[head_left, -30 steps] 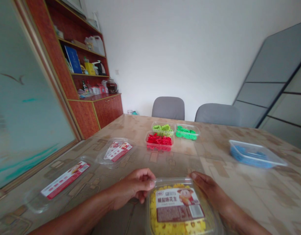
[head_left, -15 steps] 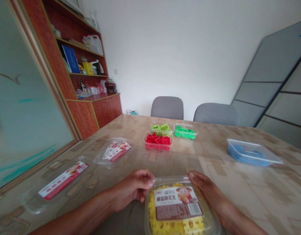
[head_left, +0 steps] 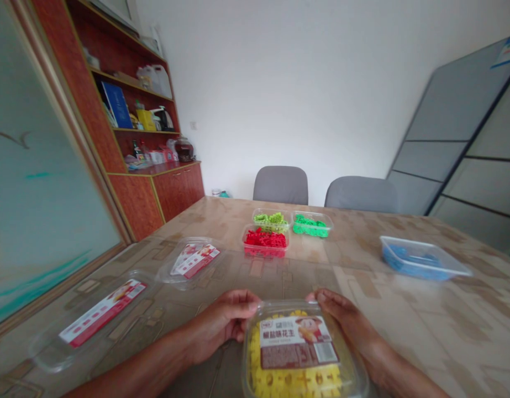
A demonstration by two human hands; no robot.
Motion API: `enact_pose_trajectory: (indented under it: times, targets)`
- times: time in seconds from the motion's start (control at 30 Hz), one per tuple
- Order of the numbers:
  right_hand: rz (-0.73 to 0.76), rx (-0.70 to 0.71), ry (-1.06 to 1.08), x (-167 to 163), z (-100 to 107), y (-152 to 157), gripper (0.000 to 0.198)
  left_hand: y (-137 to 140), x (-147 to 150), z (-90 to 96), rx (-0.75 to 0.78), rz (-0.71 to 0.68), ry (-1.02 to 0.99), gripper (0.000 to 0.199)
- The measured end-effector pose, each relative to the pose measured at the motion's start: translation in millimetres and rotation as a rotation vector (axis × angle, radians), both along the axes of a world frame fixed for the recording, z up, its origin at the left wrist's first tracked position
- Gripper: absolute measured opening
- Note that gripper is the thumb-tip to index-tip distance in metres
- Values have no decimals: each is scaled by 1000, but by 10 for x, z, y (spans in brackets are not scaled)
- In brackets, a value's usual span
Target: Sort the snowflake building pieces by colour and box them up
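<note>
A clear plastic box (head_left: 298, 381) full of yellow toy pieces stands in front of me, its lid on and a brown-and-white label (head_left: 296, 342) across the top. My left hand (head_left: 234, 312) pinches the lid's far left corner between thumb and fingers. At the far right corner my right hand (head_left: 341, 309) grips the rim, its thumb and fingertips at the edge and the palm along the side. The fingers under the rim are partly hidden.
Beyond the box stand open tubs of red pieces (head_left: 266, 243), lime pieces (head_left: 271, 220) and green pieces (head_left: 310, 225). A tub of blue pieces (head_left: 420, 260) is at right. Clear labelled lids (head_left: 132, 276) (head_left: 205, 282) lie at left. Two grey chairs (head_left: 280, 185) back the table.
The view has shifted slightly. Both hands stay on the far corners of the yellow-filled box; the right fingertips have edged a little inward along the rim.
</note>
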State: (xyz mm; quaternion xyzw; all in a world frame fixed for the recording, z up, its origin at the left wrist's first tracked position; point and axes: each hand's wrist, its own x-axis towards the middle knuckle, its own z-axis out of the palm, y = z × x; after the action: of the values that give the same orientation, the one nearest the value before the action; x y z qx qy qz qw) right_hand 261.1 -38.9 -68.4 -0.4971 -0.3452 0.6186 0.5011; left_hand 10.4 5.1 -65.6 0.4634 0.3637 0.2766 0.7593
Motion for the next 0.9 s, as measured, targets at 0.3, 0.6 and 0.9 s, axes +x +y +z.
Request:
enact_pose_trajectory:
  times: [0.3,0.6,0.9]
  targets:
    - [21,131,-125,9,12,-11,47,-48,-91,204,183,-64,276,38]
    - [25,-2,2,-21,5,-13,43,-8,-109,14,-61,-22,13,31]
    - [50,-61,171,46,53,-25,28,28,-106,5,-115,-66,-10,32]
